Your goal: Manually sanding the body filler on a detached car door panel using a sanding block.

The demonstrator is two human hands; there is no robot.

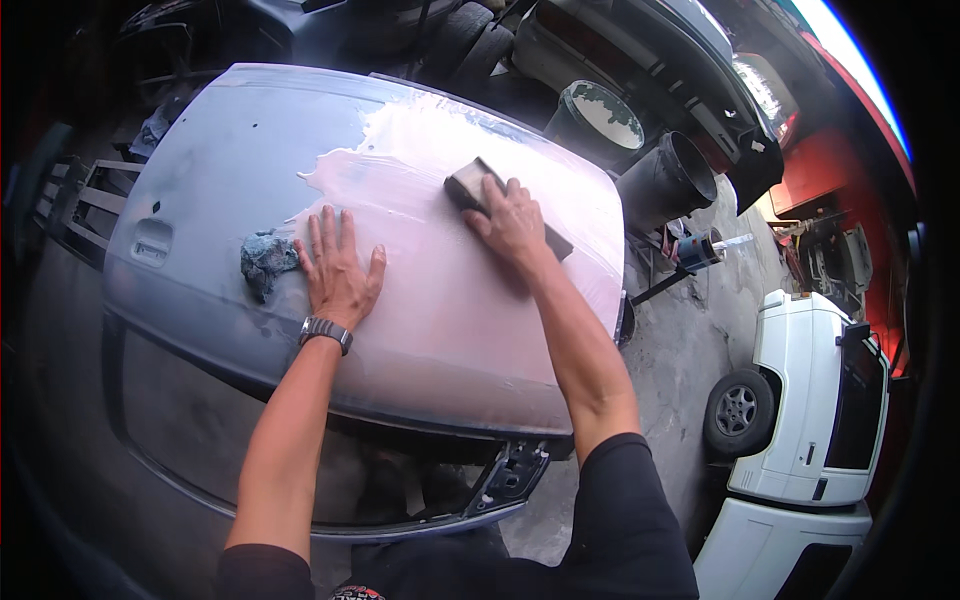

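Observation:
A car door [200, 250] lies flat before me, grey-blue at the left and coated with wet-looking pinkish-white film over its middle and right. My right hand [510, 222] grips a long dark sanding block [470, 182] pressed to the pale area; its middle is hidden under the hand. With fingers stretched out, my left hand [340, 272] rests flat on the panel, a watch [326, 334] at its wrist. Touching or just beside its fingertips is a crumpled blue-green rag [266, 264]. The door's handle recess [152, 242] shows at the far left.
Beyond the door's right end stand a bucket of whitish liquid [605, 115] and a black bucket [668, 180]. A can [698, 248] sits near them. Car bumpers [640, 60] and tyres [468, 45] are piled behind. A white vehicle [810, 400] is parked at the right.

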